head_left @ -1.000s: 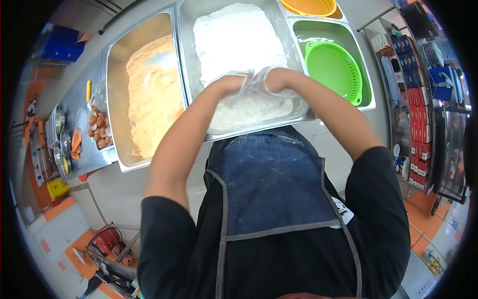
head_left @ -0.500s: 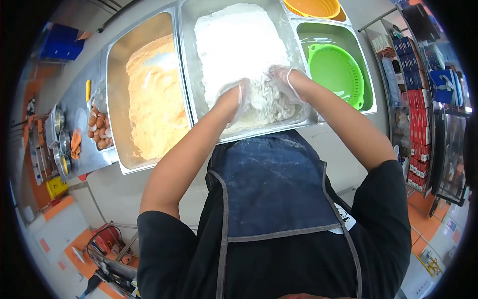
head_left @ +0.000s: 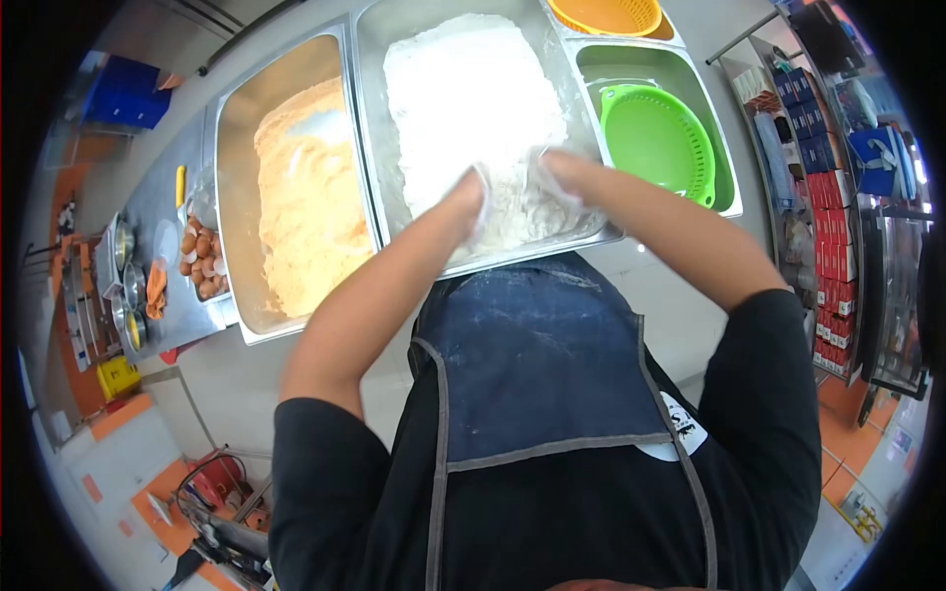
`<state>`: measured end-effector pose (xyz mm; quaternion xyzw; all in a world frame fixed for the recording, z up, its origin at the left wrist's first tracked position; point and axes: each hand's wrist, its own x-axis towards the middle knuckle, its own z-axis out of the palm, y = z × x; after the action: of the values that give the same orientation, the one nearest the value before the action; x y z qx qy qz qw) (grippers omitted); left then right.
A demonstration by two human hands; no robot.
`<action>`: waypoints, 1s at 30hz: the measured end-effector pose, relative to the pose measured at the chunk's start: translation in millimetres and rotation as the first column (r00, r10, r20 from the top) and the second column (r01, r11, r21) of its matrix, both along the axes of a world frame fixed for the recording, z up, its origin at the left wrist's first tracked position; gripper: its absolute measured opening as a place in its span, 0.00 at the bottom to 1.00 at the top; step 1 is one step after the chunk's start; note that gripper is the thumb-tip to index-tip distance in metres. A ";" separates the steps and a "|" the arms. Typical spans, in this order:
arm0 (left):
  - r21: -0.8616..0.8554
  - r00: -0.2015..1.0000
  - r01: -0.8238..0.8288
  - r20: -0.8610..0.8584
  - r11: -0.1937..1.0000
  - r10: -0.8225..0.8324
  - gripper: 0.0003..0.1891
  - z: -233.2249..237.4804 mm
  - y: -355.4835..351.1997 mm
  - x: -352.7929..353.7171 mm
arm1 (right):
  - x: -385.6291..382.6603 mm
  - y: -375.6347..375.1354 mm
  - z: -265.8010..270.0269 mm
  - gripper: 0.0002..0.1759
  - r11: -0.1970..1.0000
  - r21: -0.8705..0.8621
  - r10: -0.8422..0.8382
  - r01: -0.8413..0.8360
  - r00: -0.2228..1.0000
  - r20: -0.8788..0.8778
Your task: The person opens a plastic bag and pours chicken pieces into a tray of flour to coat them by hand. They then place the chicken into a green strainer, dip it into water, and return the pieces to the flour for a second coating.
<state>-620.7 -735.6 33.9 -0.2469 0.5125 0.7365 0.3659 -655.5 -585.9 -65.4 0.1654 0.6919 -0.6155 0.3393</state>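
A deep metal pan (head_left: 372, 169) in front of me holds a mound of white flour-like powder (head_left: 473, 94). At its near end lie lumpy pieces coated in the powder (head_left: 519, 223), too blurred to name. Both hands wear clear plastic gloves and reach into this near end. On the left of the lumps, my left hand (head_left: 477, 202) is smeared by motion, its fingers hidden. Over their right side is my right hand (head_left: 558, 179), also blurred, and its fingers do not show clearly. Whether either hand grips anything is not visible.
Left of the flour stands a metal pan of orange-tinted powder (head_left: 310, 197). A green basket (head_left: 658, 143) sits in a liquid-filled pan on the right, an orange basket (head_left: 611, 14) beyond it. Brown eggs or eggshells (head_left: 204, 264) lie far left. Shelves with red boxes (head_left: 833, 236) stand right.
My hands have shifted slightly within the near end of the flour pan and are more blurred. The coated lumps between them look stirred. The whole view has shifted a little.
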 end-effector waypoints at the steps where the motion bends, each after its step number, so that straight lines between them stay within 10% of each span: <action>1: 0.000 1.000 0.001 -0.014 1.000 -0.001 0.23 -27.9 8.6 -3.6 | -3.2 -3.8 -24.2 0.20 0.995 0.091 -0.026 0.026 1.000 -0.003; 3: 0.015 0.989 -0.041 -0.139 0.999 0.043 0.19 -88.4 18.2 -17.4 | 9.3 -43.7 5.5 0.19 0.953 0.290 -0.044 0.086 0.988 -0.147; 5: 0.032 0.987 0.016 -0.157 0.999 -0.011 0.15 -60.8 6.5 -13.9 | -10.1 -19.4 -45.5 0.18 0.995 0.089 0.039 -0.042 0.999 0.036; 7: -0.253 0.996 0.008 -0.087 0.967 -0.031 0.13 -30.2 -4.8 -12.4 | -12.0 -3.8 22.7 0.18 0.922 0.233 0.373 -0.308 0.868 -0.327; 12: 0.001 0.998 -0.024 0.059 1.000 0.024 0.18 30.6 -6.7 -1.6 | 5.6 0.3 52.0 0.18 0.999 -0.018 0.042 -0.042 0.999 -0.006; 14: 0.086 0.997 -0.030 -0.072 0.996 0.036 0.21 -56.9 7.9 -8.2 | 7.7 -21.4 -0.9 0.18 0.944 0.317 -0.097 0.096 0.995 -0.013; 17: 0.124 0.972 0.114 -0.219 0.986 -0.085 0.24 -74.0 10.8 -18.1 | -19.1 -35.6 -58.4 0.18 0.988 -0.090 -0.108 0.124 0.981 0.160; 20: -0.205 1.000 0.024 0.013 0.978 -0.022 0.20 12.1 -2.0 -9.4 | -13.6 -8.6 26.6 0.18 0.978 -0.206 0.025 -0.020 0.999 0.025; 22: -0.023 0.998 0.049 -0.026 0.999 -0.049 0.22 5.0 -18.1 -13.2 | 3.5 -4.4 78.8 0.20 0.911 -0.387 -0.100 0.143 0.987 0.129; 23: 0.157 0.995 0.086 -0.065 0.984 -0.076 0.23 -0.7 -21.7 -13.3 | 5.1 -2.9 71.7 0.20 0.911 -0.386 -0.104 0.146 0.986 0.128; 25: 0.015 0.995 0.002 -0.102 1.000 0.000 0.25 1.2 0.8 -3.0 | 9.0 -0.5 21.7 0.21 0.988 0.151 -0.030 0.033 0.999 -0.018; 26: 0.068 0.993 -0.080 -0.084 0.994 0.085 0.25 -20.2 9.7 -4.5 | 4.9 -1.1 -34.7 0.19 0.994 0.078 -0.075 0.074 0.997 0.016; 30: 0.038 0.973 -0.132 -0.188 0.991 0.136 0.22 -70.5 6.1 -9.0 | 4.6 -51.0 16.3 0.17 0.958 -0.225 -0.141 0.175 0.977 0.158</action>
<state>-629.7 -729.6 -36.6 -0.2048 0.5180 0.7862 0.2678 -650.9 -636.9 -49.1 0.2213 0.5720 -0.7059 0.3543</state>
